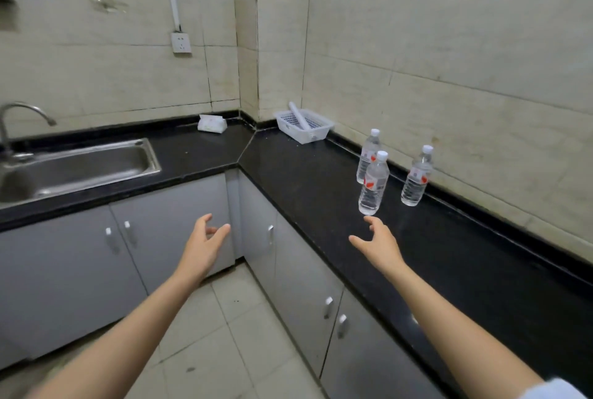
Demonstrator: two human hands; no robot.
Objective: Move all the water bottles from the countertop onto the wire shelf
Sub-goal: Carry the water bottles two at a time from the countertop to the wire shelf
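Three clear water bottles with white caps and red-and-white labels stand upright on the black countertop [314,174]. The nearest bottle [373,183] is just beyond my right hand [378,243], which reaches over the counter with fingers spread, holding nothing. A second bottle [367,154] stands behind it, and a third bottle [417,177] stands to the right near the wall. My left hand [205,241] hovers in front of the grey cabinet doors, fingers loosely spread and empty. No wire shelf is in view.
A white plastic basket [303,126] with a white tube in it sits in the counter's corner. A pack of tissues [211,124] lies by the back wall. A steel sink [73,167] and faucet [19,116] are on the left. Grey cabinets stand below; the floor is tiled.
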